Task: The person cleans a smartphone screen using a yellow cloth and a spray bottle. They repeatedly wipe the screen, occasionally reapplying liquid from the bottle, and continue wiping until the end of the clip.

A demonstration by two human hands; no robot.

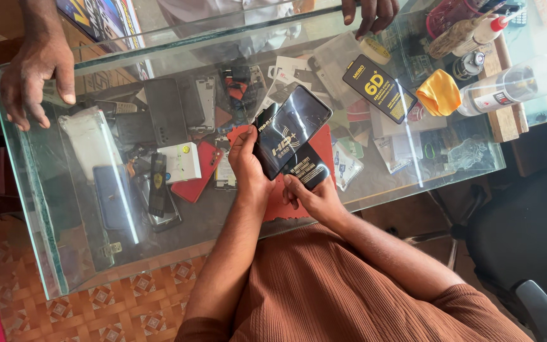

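Observation:
My left hand [246,166] grips a dark smartphone [294,126] by its lower edge and holds it tilted above the glass counter [64,253]. The phone's glossy screen faces up. My right hand [308,195] pinches a flat black packet [309,168] just beneath the phone. Both hands hover over a red mat [278,206] lying on the glass near my chest.
Another person's hands rest on the counter's far edge, one at the left [36,69] and one at the top [370,12]. A black flat box [378,87], yellow cloth [438,92] and white bottle [511,85] lie at right. Several phones and cases sit under the glass. A black chair [527,253] stands at right.

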